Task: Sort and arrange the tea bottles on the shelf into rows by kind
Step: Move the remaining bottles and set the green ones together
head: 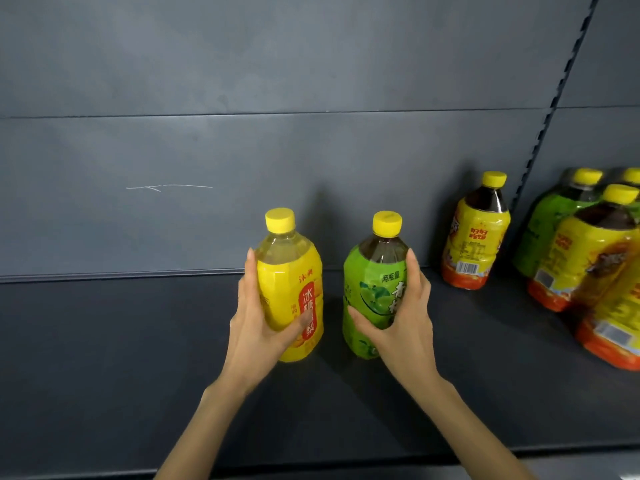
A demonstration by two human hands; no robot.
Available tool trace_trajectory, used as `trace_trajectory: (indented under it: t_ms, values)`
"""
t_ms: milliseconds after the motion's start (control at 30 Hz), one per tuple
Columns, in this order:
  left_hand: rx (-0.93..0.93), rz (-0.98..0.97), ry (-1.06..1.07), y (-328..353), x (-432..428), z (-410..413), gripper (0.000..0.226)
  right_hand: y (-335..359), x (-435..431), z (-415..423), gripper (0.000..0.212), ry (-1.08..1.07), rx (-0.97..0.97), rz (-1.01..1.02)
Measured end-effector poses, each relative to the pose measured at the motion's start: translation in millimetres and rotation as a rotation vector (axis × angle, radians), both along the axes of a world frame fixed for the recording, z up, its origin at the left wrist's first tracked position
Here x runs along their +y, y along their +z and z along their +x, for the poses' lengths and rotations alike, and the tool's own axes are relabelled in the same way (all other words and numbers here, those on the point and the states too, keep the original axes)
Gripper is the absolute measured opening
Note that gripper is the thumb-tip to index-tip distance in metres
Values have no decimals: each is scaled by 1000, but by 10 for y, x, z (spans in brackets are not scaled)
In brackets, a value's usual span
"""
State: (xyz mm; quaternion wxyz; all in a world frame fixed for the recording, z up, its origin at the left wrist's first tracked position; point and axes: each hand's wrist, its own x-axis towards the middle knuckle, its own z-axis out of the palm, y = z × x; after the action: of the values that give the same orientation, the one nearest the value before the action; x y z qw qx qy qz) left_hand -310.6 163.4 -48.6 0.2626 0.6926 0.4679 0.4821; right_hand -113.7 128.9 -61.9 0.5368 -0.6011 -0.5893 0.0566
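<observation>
— Gripping what?
— Left hand (258, 317) wraps a yellow-labelled bottle (291, 289), thumb across the label; right hand (401, 313) clasps a green-labelled bottle (375, 292). Both upright at mid-shelf (121, 358).
— Farther back?
— An orange-and-yellow bottle (476, 233) by the back panel (242, 150); more bottles (588, 265) clustered right.

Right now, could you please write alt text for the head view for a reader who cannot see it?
Two bare hands each hold an upright yellow-capped bottle on a dark shelf: the left hand a yellow bottle, the right hand a green bottle. More bottles, yellow-orange and green, stand at the right.
</observation>
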Motion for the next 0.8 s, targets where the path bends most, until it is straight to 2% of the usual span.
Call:
trace_trajectory:
  t_ms: [67,200,233,267,300,333,500,800]
  values:
    - [-26,-28,-53,-32,-129,-67,111,-7,-186,11,112,83,53,-58]
    - [-164,-175,-148,-130,-260,-121,114,75,-313,249,114,469,518,-237]
    - [-177,-212,-155,-153,-282,-118,110,112,-316,289,107,508,560,-276]
    - [-178,-241,-149,-164,-307,-115,105,140,-322,301,90,522,563,-310]
    - [-176,-257,-138,-163,-331,-114,103,155,-330,285,73,519,549,-334]
    - [-178,-262,-127,-155,-353,-117,103,150,-342,257,64,504,539,-348]
    - [-200,-242,-76,-138,-572,-133,105,93,-577,83,84,432,523,-363]
    - [-265,-208,-71,-212,-1152,-218,105,71,-1323,-134,77,138,497,-223]
